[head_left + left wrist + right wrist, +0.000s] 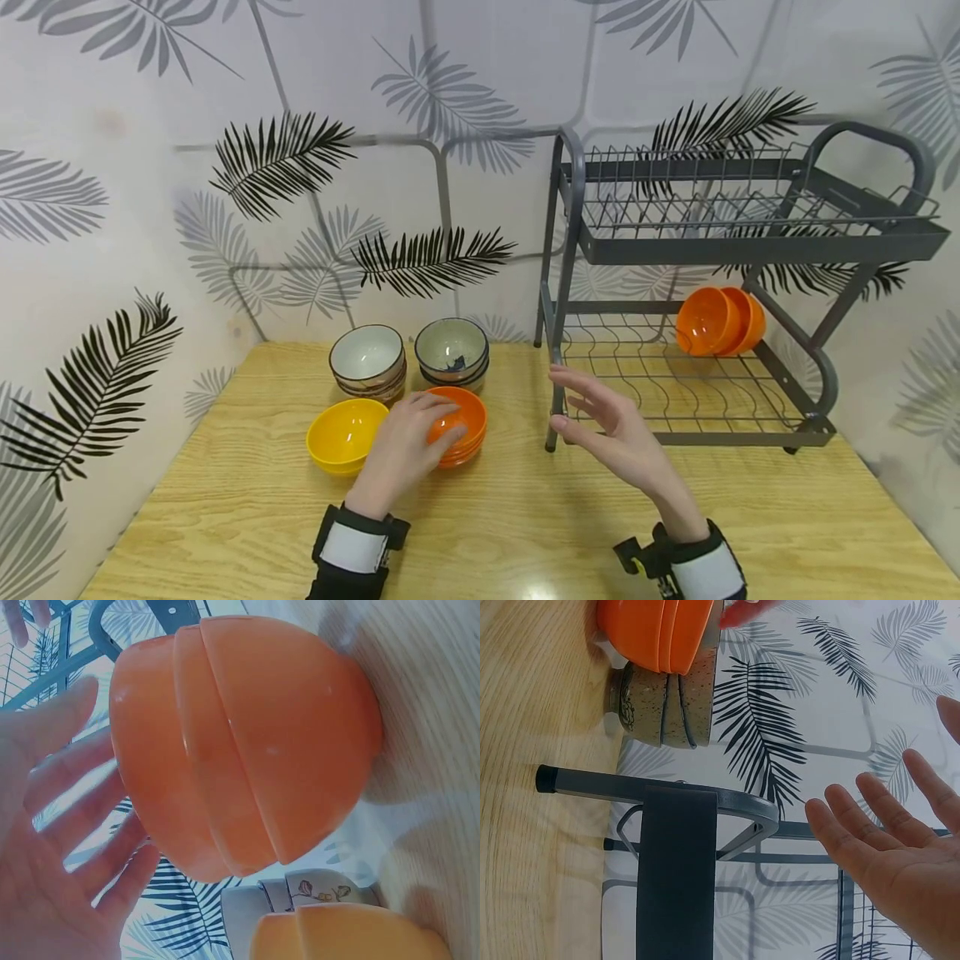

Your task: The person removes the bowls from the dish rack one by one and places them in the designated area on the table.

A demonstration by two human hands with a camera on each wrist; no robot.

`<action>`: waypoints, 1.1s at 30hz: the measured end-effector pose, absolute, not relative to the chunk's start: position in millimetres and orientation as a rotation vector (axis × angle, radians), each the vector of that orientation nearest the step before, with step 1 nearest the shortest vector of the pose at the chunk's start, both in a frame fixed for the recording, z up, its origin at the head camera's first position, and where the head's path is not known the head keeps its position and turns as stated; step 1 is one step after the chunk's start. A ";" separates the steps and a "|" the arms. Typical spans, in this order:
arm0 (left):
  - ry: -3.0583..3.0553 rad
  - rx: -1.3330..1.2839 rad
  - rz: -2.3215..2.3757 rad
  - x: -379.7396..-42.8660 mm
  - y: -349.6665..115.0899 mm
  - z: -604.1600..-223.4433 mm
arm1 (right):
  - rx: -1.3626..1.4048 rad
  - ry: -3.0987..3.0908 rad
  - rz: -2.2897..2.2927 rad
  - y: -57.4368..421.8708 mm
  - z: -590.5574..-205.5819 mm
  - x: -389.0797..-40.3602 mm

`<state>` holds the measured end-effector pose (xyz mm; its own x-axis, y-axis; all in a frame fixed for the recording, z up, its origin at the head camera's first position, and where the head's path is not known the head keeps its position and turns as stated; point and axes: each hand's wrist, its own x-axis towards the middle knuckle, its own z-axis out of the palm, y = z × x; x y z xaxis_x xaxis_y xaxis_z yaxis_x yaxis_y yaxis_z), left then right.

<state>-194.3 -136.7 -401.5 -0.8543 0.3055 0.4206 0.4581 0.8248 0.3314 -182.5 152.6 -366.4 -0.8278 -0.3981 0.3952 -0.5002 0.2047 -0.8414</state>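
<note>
My left hand [405,446] is over the near left side of a stack of orange bowls [463,425]. In the left wrist view its spread fingers [82,817] lie right by the rim of the top orange bowl [142,750], not curled round it. Left of that hand sits a yellow bowl [343,435], partly covered by the hand. My right hand [618,429] is raised in front of the rack's left end, its fingers stretched out and holding nothing. The right wrist view shows its palm [922,877] facing the camera, with the rack's frame alongside.
A grey two-tier dish rack [750,248] stands at the right. Two orange bowls [708,321] lean on its lower tier. Behind the orange stack are white dark-rimmed bowls [367,358] and speckled bowls [452,350], both stacked. Leaf-patterned wall covering [337,192] backs the wooden table [495,533].
</note>
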 end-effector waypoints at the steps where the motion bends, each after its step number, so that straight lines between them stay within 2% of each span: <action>1: -2.643 -0.559 -0.605 -194.7 -137.4 -401.7 | 0.886 -2.364 1.714 152.7 -366.4 -182.6; 11: -2.792 -0.395 -0.763 -197.0 -141.5 -410.7 | 0.891 -2.360 1.713 153.8 -366.9 -182.7; 33: -2.907 -0.334 -0.781 -199.9 -138.5 -419.5 | 0.833 -2.351 1.640 162.9 -362.8 -189.4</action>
<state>-199.9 -138.5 -419.5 -0.9693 0.1822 0.1654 0.2405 0.8431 0.4810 -189.4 162.9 -362.8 -0.8331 -0.3512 0.4273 -0.5224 0.2454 -0.8167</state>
